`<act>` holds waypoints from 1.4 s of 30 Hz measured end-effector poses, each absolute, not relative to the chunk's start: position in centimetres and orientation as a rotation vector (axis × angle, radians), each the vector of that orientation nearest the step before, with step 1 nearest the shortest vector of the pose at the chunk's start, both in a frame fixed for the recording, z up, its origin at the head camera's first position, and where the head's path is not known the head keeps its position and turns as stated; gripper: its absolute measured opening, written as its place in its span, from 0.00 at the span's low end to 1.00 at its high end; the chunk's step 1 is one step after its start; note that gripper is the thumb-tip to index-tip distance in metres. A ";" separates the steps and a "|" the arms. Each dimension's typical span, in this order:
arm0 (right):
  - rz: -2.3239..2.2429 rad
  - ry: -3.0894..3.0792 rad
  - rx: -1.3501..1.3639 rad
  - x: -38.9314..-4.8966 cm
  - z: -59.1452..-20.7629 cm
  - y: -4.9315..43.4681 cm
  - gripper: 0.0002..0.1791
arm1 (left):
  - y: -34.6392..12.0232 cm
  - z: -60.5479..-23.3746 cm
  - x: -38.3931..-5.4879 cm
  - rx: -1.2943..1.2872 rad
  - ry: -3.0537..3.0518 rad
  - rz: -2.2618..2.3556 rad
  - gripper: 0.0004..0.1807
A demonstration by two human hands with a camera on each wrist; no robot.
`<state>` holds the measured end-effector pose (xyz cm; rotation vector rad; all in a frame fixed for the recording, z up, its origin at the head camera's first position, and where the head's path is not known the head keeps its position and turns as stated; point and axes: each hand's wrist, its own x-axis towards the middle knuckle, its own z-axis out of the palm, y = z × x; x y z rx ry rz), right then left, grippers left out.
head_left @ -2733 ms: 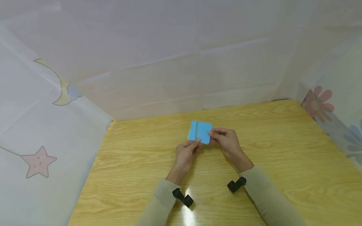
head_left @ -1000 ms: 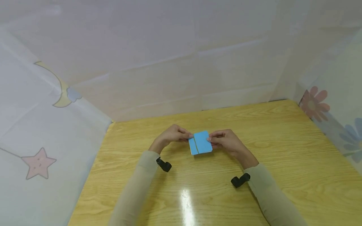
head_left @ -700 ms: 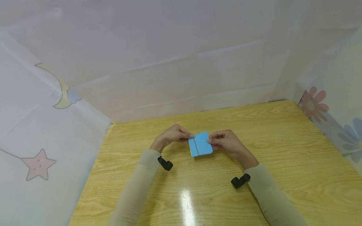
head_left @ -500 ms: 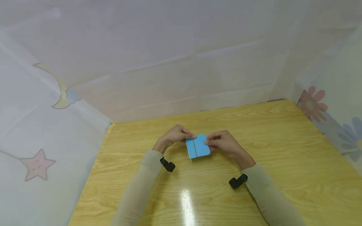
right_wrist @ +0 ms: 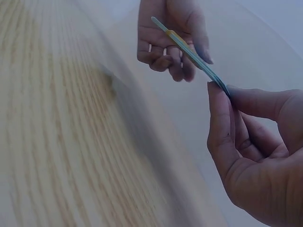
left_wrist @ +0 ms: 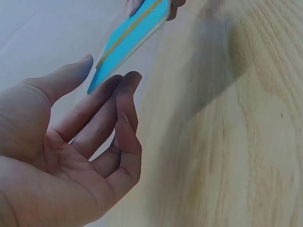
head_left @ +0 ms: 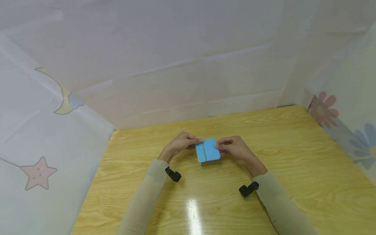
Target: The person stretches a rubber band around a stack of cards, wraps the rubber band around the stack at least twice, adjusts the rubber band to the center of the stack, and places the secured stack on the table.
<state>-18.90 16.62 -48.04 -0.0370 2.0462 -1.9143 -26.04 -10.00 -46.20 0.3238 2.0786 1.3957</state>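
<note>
A thin stack of blue cards (head_left: 211,150) with rounded corners is held tilted above the wooden table, with a yellow rubber band (head_left: 205,153) round it left of its middle. My right hand (head_left: 236,149) pinches the right edge between thumb and fingers, as the right wrist view also shows. At the far left corner my left hand (head_left: 182,143) has its thumb tip beside the band's end and its fingers curled at the underside. In the left wrist view the stack (left_wrist: 125,45) slants between that thumb and those fingers. Seen edge-on in the right wrist view, the cards (right_wrist: 213,75) look layered.
The wood-grain table (head_left: 164,199) reaches back to a pale cloth wall (head_left: 164,85). Printed cloth also borders it at left, with a pink star (head_left: 39,173), and at right, with a red flower (head_left: 323,109). A black wrist camera (head_left: 173,174) sits on the left sleeve, another (head_left: 248,188) on the right.
My left hand has gone from the stack's near edge to its far left corner. The stack has come slightly nearer and turned. Lately the band has shifted to run straighter across the cards.
</note>
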 end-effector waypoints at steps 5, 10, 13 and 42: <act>-1.909 2.073 -0.041 -19.2 -47.4 17.1 0.19 | -10.1 -46.3 -26.2 0.308 2.063 1.446 0.14; -1.914 2.060 -0.038 -19.2 -48.1 16.9 0.18 | -10.0 -46.9 -25.9 0.284 2.066 1.486 0.12; -1.899 2.050 -0.041 -18.9 -48.8 16.9 0.17 | -9.9 -47.3 -25.5 0.249 2.066 1.481 0.12; -1.924 2.027 -0.083 -18.8 -48.1 16.9 0.19 | -8.1 -45.8 -25.4 0.215 2.094 1.489 0.13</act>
